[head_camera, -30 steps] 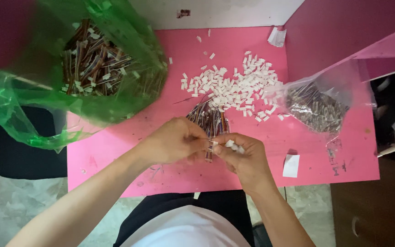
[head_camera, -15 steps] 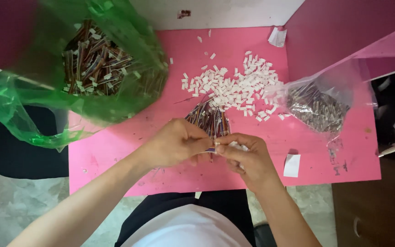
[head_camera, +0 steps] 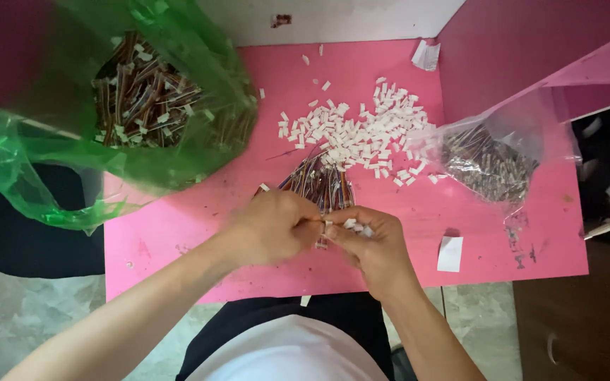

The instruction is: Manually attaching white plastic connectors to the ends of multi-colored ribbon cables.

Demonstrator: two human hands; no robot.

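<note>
Both hands meet at frame centre: left hand (head_camera: 277, 229) fingers pinch a wire end, right hand (head_camera: 372, 243) fingers clamp small white connectors (head_camera: 358, 227), close for joining.

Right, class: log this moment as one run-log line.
left hand: pinching wire end | right hand: holding small white connectors | wire bundle: beyond hands | white connector pile: on pink table

glossy crinkled green plastic bag (head_camera: 171, 120) far left; clear glossy plastic bag (head_camera: 503, 152) right; matt, scuffed pink tabletop (head_camera: 199, 233).
</note>
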